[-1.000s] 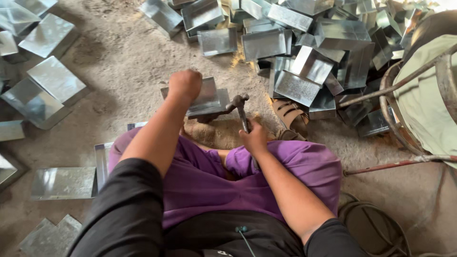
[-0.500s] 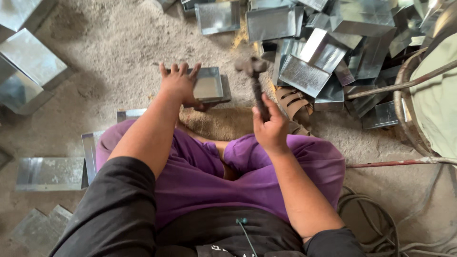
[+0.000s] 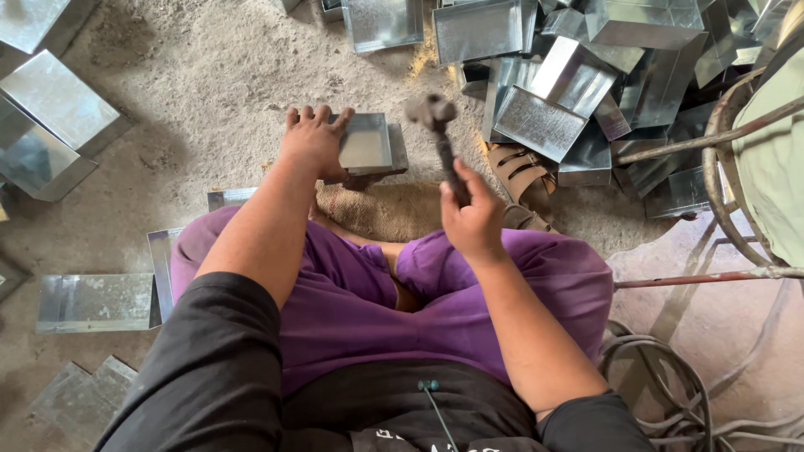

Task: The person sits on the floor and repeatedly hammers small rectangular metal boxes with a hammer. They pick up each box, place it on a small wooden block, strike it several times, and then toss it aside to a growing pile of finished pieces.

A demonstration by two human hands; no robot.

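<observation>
A dusty concrete floor (image 3: pixel 209 75) spreads out under a seated person, with bright sheet-metal trays and boxes heaped beyond the fingers and flat metal sheets (image 3: pixel 96 301) lying off to the left of them. The left hand (image 3: pixel 314 142) lies palm down with its fingers (image 3: pixel 306 115) spread and pressed on the left rim of a small metal tray (image 3: pixel 368 144), which rests on the floor just ahead of the crossed legs in purple cloth. The right hand (image 3: pixel 473 218) has its fingers wrapped tight around the handle of a hammer (image 3: pixel 440 138). The handle's long axis runs away from the body and leans a little left, so the dark head hangs just beyond and to the right of the tray's right edge, apart from it. So the tray sits between the two hands: touching the left fingers, and ahead and to the left of the right fingers. A sandal (image 3: pixel 515 167) lies just right of the hammer handle, with the pile of metal boxes (image 3: pixel 586 92) behind it
</observation>
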